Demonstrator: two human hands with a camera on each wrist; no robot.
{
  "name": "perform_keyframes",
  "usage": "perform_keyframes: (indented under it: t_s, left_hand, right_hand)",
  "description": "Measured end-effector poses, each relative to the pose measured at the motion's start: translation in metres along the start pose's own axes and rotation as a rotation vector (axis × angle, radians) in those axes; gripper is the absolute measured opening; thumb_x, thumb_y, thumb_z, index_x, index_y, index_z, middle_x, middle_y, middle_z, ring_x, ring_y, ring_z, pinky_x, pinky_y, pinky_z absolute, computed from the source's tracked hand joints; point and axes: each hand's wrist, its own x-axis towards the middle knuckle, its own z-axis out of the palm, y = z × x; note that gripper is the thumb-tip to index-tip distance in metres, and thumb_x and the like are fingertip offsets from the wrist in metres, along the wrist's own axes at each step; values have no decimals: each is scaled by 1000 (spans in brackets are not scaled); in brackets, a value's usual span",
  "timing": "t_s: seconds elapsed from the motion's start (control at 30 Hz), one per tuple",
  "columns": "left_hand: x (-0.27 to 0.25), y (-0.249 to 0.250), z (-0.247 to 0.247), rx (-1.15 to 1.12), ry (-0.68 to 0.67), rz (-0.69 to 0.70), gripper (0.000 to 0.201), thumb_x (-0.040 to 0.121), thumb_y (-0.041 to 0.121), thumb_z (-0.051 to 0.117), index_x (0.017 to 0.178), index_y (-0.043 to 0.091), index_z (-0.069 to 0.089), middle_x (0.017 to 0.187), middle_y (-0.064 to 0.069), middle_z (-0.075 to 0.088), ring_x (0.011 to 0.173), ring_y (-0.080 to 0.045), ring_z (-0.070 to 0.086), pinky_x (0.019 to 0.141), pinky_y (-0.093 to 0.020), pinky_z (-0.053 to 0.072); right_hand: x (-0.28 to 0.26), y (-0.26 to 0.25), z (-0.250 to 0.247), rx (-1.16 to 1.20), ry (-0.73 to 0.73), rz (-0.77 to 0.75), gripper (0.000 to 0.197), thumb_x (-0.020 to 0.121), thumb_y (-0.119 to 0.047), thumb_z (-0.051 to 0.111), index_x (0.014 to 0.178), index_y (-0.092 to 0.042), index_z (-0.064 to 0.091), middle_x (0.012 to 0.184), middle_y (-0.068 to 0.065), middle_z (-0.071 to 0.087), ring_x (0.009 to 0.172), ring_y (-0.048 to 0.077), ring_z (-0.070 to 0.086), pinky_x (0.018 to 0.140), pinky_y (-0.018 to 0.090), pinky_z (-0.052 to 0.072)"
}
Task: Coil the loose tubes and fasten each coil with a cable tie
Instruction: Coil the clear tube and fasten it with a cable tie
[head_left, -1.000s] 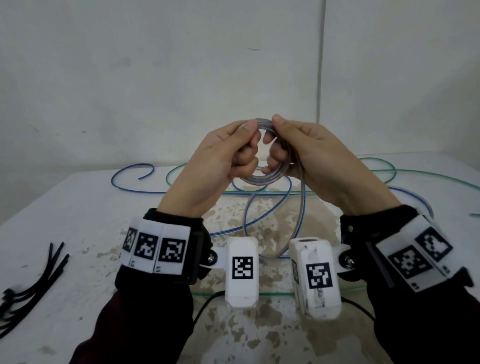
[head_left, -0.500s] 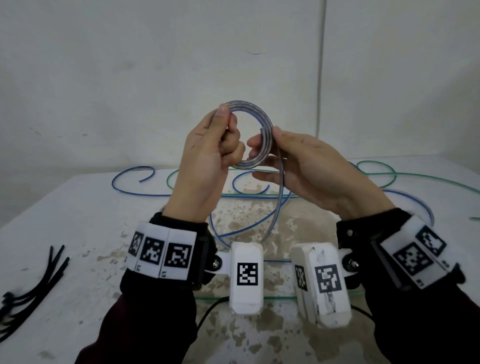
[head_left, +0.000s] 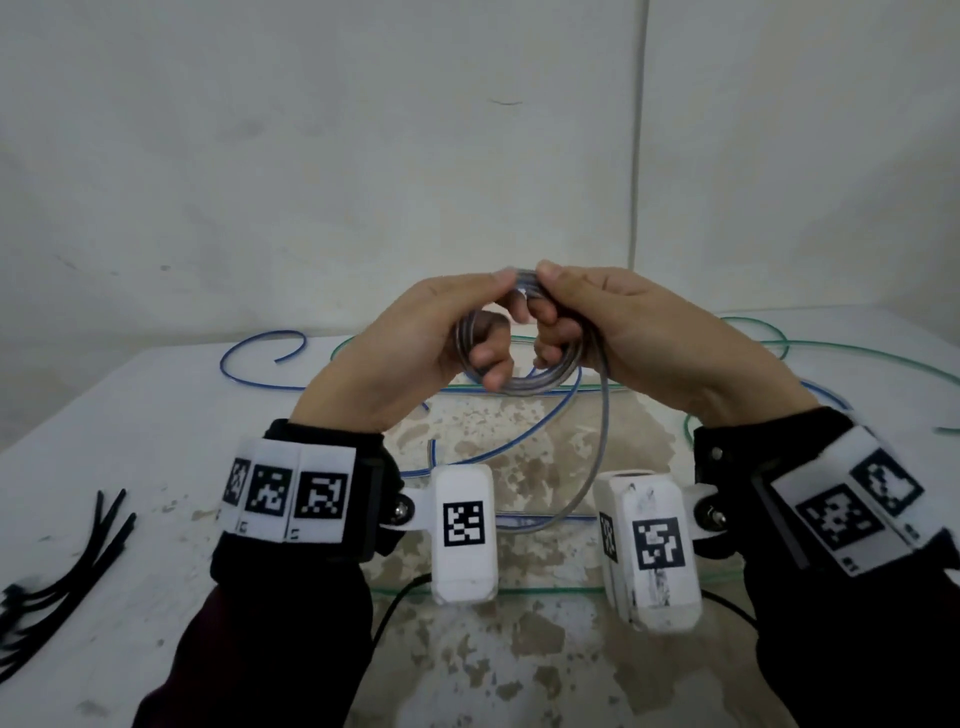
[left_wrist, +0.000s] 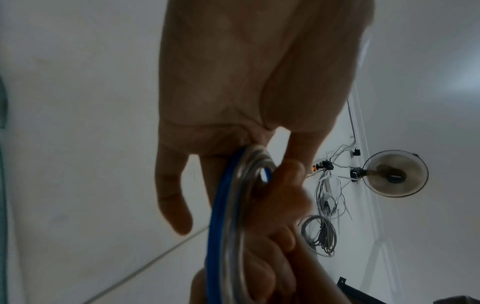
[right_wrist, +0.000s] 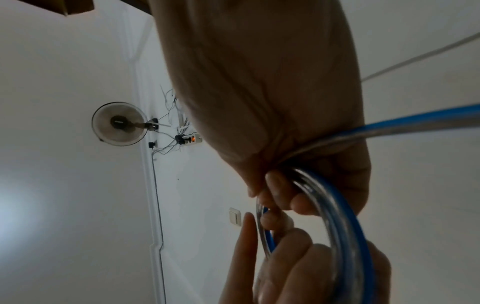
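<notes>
Above the table, both hands hold a small coil of clear tube with a blue stripe. My left hand grips the coil's left side, thumb on top and fingers curled through the loop. My right hand pinches the coil's top and right side. The tube's free tail hangs from the right hand down to the table. In the left wrist view the coil runs past the palm. In the right wrist view the coil passes under curled fingers.
A loose blue tube and a green tube lie across the far part of the white table. Several black cable ties lie at the left edge. A wall stands behind the table.
The hands have come back together and lower. Another turn of tube has been laid onto the coil, and the hanging tail is shorter.
</notes>
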Motion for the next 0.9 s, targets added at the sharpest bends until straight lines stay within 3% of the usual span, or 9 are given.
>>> perform_keyframes:
  t_s: [0.07, 0.13, 0.23, 0.37, 0.43, 0.5, 0.6, 0.7, 0.9]
  left_hand:
    - [-2, -1, 2, 43, -29, 19, 25, 95, 24, 39, 81, 5, 47, 45, 8, 41, 41, -12, 37, 62, -29, 36]
    - [-2, -1, 4, 78, 18, 75, 26, 101, 16, 34, 80, 6, 44, 49, 9, 43, 45, -9, 25, 50, -21, 25]
    - [3, -4, 5, 27, 113, 169, 28, 102, 17, 34, 77, 8, 43, 62, -3, 25, 47, -8, 17, 47, -20, 16]
    - [8, -5, 7, -42, 222, 208, 29, 102, 19, 36, 76, 9, 42, 55, 5, 18, 48, -10, 13, 44, -17, 19]
    - [10, -6, 10, -37, 241, 225, 30, 102, 18, 36, 75, 8, 43, 56, 1, 18, 45, -10, 17, 44, -17, 23]
    - [11, -8, 12, -25, 235, 207, 30, 102, 17, 36, 76, 6, 46, 54, -1, 25, 41, -12, 32, 47, -19, 32]
    - [10, -8, 10, 21, 191, 136, 28, 101, 15, 38, 78, 4, 52, 55, -2, 39, 45, -19, 51, 56, -24, 44]
    - [9, -9, 8, 55, 145, 92, 27, 100, 12, 38, 79, 3, 53, 58, -6, 40, 46, -20, 54, 57, -27, 47]
    - [9, -16, 7, 362, 117, 117, 22, 100, 13, 43, 87, 5, 59, 62, -5, 45, 47, -14, 51, 56, -22, 44]
  right_hand:
    - [0, -1, 2, -40, 30, 21, 37, 102, -31, 36, 74, -12, 49, 53, -7, 39, 55, 12, 46, 63, 20, 42]
    - [2, -2, 6, -19, 91, 27, 39, 103, -28, 35, 72, -10, 52, 51, -5, 41, 54, 14, 47, 63, 22, 45]
    - [5, -3, 8, 34, 177, 15, 42, 103, -24, 34, 73, -9, 60, 54, 2, 52, 56, 17, 53, 65, 25, 49]
    - [2, -5, 5, 70, 155, -16, 41, 104, -22, 30, 81, -7, 62, 61, 4, 60, 64, 17, 58, 67, 22, 52]
    - [2, -4, 3, 67, 148, -47, 40, 104, -22, 29, 81, -7, 57, 55, -1, 52, 62, 16, 55, 71, 23, 51]
    - [2, -3, 0, 32, 164, -58, 38, 105, -24, 28, 79, -9, 52, 51, -7, 42, 57, 13, 50, 75, 28, 46]
    - [-1, -5, -4, -95, 179, -53, 37, 104, -25, 30, 76, -11, 49, 48, -11, 35, 51, 10, 44, 70, 26, 44]
    - [-3, -7, -2, -208, 174, -39, 36, 104, -23, 32, 74, -11, 49, 47, -12, 35, 48, 9, 41, 61, 20, 47]
    - [-6, -7, 1, -404, 145, -8, 35, 103, -23, 34, 74, -11, 50, 64, 4, 41, 51, 9, 43, 66, 29, 47]
